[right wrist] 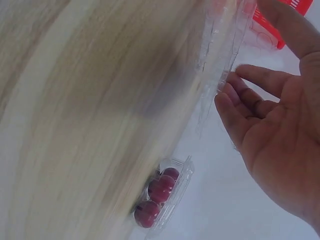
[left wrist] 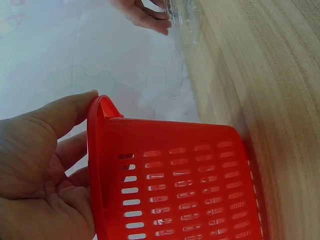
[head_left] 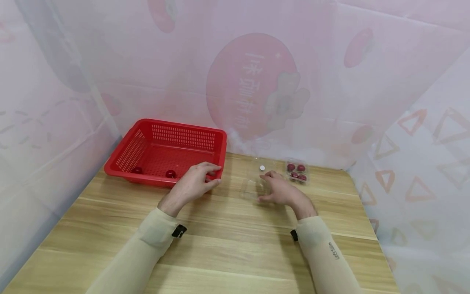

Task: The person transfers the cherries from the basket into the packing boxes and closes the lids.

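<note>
My left hand [head_left: 196, 185] is at the front right corner of a red plastic basket [head_left: 183, 129], thumb and fingers spread apart. In the left wrist view its fingertips overlap the basket's rim [left wrist: 93, 165]; no fruit shows in it. Two round dark red fruits, one at the left [head_left: 137, 170] and one nearer the middle [head_left: 170, 174], lie inside. My right hand [head_left: 280, 190] is beside an open clear plastic box [head_left: 253, 188], its fingers loosely bent at the box's edge. Whether they touch it I cannot tell. The box's lid [head_left: 269, 163] stands folded back, with a white round sticker [head_left: 262, 168].
A clear box [head_left: 307, 167] of several dark red fruits stands to the right of my right hand, near the back of the wooden table [head_left: 227, 245]. Printed pale cloth walls [head_left: 176, 73] enclose the table at the back and sides.
</note>
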The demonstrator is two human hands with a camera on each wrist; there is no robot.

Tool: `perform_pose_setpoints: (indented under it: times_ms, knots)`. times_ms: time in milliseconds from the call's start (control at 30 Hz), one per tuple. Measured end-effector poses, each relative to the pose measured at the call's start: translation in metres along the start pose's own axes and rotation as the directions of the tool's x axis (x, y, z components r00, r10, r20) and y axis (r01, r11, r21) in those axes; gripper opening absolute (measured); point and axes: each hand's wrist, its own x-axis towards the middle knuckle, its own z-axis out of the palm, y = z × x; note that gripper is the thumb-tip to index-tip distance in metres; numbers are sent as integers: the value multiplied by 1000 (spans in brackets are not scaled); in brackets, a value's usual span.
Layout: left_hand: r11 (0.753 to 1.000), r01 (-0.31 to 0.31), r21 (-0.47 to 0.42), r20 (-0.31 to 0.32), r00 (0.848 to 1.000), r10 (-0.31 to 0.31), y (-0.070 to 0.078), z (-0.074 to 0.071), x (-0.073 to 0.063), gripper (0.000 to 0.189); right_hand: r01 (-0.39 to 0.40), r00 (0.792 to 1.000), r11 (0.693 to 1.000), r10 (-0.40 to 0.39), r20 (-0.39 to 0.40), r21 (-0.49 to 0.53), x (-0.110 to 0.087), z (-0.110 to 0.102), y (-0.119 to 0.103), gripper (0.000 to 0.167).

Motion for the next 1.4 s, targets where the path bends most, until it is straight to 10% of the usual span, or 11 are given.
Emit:
perform_pose_setpoints:
  times_ms: [533,1400]
  knots:
    - [1000,28,6,52,998,-29,-8,-29,5,53,-77,997,993,77,-3,93,-3,7,-3,94]
    - [986,151,68,168,973,-160,-82,-103,5,60,-94,996,989,93,14,117,-9,10,-7,93]
